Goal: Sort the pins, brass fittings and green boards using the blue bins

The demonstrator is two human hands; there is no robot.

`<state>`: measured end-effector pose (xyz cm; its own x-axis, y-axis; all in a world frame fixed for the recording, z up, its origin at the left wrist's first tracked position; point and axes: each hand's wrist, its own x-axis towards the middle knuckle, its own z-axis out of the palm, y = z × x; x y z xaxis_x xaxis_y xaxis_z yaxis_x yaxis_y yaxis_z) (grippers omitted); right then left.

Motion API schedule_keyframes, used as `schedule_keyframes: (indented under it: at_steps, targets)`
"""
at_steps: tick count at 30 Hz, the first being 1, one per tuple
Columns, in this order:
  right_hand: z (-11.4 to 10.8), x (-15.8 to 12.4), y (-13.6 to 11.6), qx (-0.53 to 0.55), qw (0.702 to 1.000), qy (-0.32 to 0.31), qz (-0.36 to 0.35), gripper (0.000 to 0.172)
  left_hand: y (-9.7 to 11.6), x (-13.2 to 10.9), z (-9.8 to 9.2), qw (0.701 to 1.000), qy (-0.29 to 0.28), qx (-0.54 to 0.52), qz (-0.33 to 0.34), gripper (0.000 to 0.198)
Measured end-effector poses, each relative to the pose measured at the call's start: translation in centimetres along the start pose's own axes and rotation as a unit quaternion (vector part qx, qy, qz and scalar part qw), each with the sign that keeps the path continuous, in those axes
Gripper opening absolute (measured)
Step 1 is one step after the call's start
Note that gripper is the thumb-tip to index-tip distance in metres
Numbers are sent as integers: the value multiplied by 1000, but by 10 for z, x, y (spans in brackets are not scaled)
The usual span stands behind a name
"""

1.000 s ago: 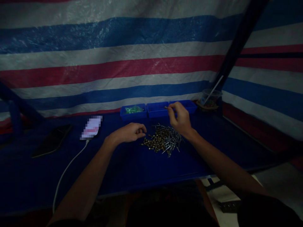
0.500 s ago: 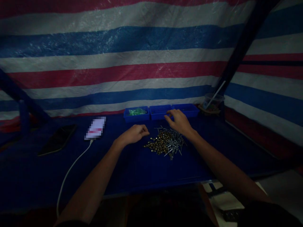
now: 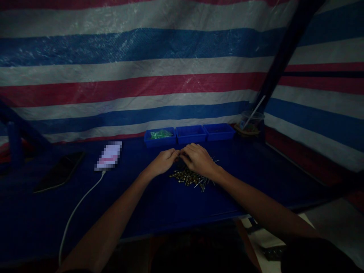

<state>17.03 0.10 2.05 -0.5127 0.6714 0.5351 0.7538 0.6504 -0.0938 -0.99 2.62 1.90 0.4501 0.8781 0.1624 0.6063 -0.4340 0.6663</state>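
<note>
My left hand (image 3: 165,161) has its thumb and fingers pinched together, just left of a pile on the dark blue table. My right hand (image 3: 198,158) reaches in from the other side, fingers curled closed. The fingertips of both hands meet above the pile. Whatever they hold is too small and dark to make out. Beneath them lies a heap of small brass-coloured metal pieces (image 3: 186,177), mixed at its right with thin silver pins (image 3: 203,184). My right hand hides part of the heap.
Behind the hands stand three blue trays in a row; the left tray (image 3: 160,143) holds a green plastic packet (image 3: 160,134). A clear cup (image 3: 252,118) with a straw is at the back right. Leftward lie a lit phone (image 3: 109,155) on a white cable (image 3: 81,206) and a dark phone (image 3: 61,172).
My right hand has come down and left from near the trays, and its fingers have closed against my left hand's fingertips. The left hand has hardly moved. The view has shifted slightly.
</note>
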Motion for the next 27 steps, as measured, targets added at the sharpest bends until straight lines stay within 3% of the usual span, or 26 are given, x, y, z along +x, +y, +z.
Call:
schedule_keyframes:
  at_steps: [3,6,9,11,13,15,18,20,23,27]
  targets:
    - [-1,0,2,11,1000,12,5,17,3,0,0,999,-16,-46,4,45]
    - [-11,3,8,33,996,79,22,19,4,0,-1,999,-18,-40,20,46]
    - [-32,8,19,65,969,235,47,19,-1,-1,-5,995,-32,66,65,30]
    - [-49,17,29,62,932,349,70,19,-6,-2,-7,986,-73,121,85,23]
    - [-61,31,43,37,904,416,92,22,-10,-3,-8,979,-115,140,93,22]
    - [-63,48,59,-3,909,400,117,25,-13,-3,-9,975,-132,151,95,23]
    - [-49,64,80,-81,958,232,151,27,-16,-3,-9,974,-125,163,92,21]
    - [-34,60,86,-109,970,140,165,26,-17,-2,-8,976,-118,163,89,18]
    - [-12,32,82,-80,972,126,183,20,-17,-1,-6,980,-107,139,90,16]
    - [5,-7,59,38,983,100,148,18,-12,0,-3,994,-59,66,63,20]
